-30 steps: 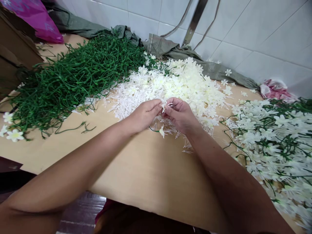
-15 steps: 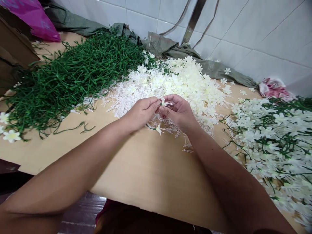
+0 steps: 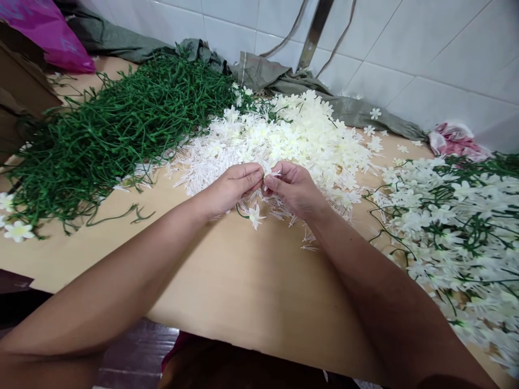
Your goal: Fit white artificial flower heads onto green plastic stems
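showing lower flower (image 3: 254, 216) turned wider to view than before, star-shaped, over smooth brown counter (image 3: 227, 281); pinching small white blossom (image 3: 269, 173) with left hand (image 3: 233, 188) and right hand (image 3: 299, 190).

Green stems (image 3: 125, 129), white-and-pale-yellow blossoms (image 3: 308, 129), bright magenta bag (image 3: 52, 38), tan tabletop (image 3: 227, 292).

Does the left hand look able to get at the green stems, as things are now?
Probably yes: only brown paper and low white pieces lie between the left hand and the green stems. But its fingers seem busy with a white flower, so it should let go first.
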`<state>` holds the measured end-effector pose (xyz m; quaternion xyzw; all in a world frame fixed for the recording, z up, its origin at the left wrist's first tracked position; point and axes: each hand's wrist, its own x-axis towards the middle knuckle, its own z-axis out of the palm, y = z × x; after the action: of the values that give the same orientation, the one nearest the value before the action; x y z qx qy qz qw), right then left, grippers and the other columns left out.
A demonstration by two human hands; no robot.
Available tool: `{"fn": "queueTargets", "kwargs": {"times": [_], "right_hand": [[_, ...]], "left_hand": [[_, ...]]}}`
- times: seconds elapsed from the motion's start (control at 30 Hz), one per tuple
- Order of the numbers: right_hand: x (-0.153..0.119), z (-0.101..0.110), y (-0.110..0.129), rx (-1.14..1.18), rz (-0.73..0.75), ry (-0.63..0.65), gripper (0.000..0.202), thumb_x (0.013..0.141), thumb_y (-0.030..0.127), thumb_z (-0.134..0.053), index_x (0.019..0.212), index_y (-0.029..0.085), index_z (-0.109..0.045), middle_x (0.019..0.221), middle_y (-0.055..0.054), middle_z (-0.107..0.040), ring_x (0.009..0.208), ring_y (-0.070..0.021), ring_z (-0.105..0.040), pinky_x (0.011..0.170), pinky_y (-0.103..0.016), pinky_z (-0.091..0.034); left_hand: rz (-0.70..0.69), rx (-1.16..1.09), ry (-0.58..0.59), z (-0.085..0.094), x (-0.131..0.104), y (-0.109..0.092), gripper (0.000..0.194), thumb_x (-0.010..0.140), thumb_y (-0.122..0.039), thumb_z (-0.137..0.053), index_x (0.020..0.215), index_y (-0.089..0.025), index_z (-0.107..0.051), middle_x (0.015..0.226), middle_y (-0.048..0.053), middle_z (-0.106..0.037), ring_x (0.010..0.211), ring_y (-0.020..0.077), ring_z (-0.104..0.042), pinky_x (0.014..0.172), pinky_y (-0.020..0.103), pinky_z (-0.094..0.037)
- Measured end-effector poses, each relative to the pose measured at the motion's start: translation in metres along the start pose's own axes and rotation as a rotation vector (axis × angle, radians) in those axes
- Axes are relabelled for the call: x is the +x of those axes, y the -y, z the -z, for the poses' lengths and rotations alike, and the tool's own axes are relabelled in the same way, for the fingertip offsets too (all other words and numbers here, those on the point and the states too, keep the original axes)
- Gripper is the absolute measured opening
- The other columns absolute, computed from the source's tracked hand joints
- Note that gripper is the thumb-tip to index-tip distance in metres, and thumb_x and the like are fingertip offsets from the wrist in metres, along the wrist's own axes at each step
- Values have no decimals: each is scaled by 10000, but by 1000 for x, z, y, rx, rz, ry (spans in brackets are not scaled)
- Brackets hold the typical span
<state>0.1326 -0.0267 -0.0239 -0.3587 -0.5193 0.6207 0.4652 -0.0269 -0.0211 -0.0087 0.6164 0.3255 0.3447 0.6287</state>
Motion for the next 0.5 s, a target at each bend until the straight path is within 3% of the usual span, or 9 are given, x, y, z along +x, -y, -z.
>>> {"fn": "queueTargets", "kwargs": {"times": [0.3,0.5], "right_hand": [[5,-1,-6,21,-79,32,494,437,444,-862,592,177,-476,508,70,-593,489,-50,-540,522,-191,-448],[7,7,16,-84,13,8,398,612,398,-806,652,180,-476,549,71,-547,516,-42,-505,524,-183,-434]], "left_hand": [[99,160,-38,2,-5,6,313,768,-404,-611,617,-185,-446,534,-43,-381,488,76,-325,455,222,-261],[120,173,-134,-6,1,-6,323,823,-412,-566,620,-175,-481,582,-25,-413,551,84,-354,524,232,-289]]}}
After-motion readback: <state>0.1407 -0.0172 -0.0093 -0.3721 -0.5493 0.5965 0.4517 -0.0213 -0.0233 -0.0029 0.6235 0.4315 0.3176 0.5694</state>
